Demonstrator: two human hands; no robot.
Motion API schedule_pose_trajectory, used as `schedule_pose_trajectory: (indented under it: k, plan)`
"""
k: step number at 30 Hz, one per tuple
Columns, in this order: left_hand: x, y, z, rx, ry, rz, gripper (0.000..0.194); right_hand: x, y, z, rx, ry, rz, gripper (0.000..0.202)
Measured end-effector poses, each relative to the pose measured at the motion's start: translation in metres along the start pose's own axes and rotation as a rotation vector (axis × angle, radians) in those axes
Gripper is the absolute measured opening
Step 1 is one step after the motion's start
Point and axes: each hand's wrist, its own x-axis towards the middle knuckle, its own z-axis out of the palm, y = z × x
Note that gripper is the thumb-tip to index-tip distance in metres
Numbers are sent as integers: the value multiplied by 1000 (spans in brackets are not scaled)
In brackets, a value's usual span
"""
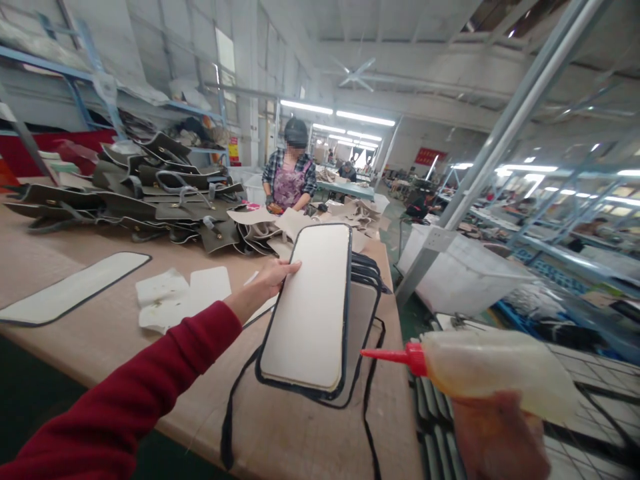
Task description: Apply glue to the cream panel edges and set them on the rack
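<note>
A white rounded panel with dark edging (313, 307) is tilted up over the table, gripped at its left edge by my left hand (277, 275), the thumb on its face. Beneath and behind it lie more dark-edged panels (364, 303), with black straps trailing onto the table. My right hand (500, 433), blurred at the lower right, is closed round a translucent squeeze bottle (495, 367). The bottle's red nozzle (390, 355) points left, just right of the panel and apart from it.
On the brown tabletop (195, 407) lie another edged panel (75, 287) and white scraps (163, 300). Dark leather pieces (150, 207) are heaped behind. A person (290, 173) stands across the table. A metal post (460, 193) and white bin (455, 273) are at the right.
</note>
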Motion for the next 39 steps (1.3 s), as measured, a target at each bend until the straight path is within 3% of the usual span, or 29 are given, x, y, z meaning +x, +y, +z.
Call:
schedule_pose_trajectory:
  k: [6,12,15,18,21,25,28,34,36,39]
  plan:
    - [-16,3,9,44,-91,-7,8,6,-2,13,54,-43,-38,47]
    - [-32,11,18,65,-193,-23,20,20,1,23,52,6,-140,55]
    - [-37,12,19,81,-233,4,27,22,3,21,46,33,-105,56]
    - [-37,8,15,114,-284,51,36,23,3,17,45,40,-54,44]
    - [-40,2,14,164,-339,101,40,24,-1,16,68,58,-84,39]
    - [-54,-1,25,239,-389,133,38,24,0,20,53,17,-103,53]
    - [-64,2,34,281,-427,133,37,24,10,19,-33,59,-104,69]
    - [-68,2,36,226,-660,50,34,40,27,-1,-167,115,-184,65]
    - [-65,0,36,227,-688,44,35,35,29,-5,-216,145,-203,70]
    - [-59,-5,37,230,-654,26,36,3,33,-4,-283,117,-155,73]
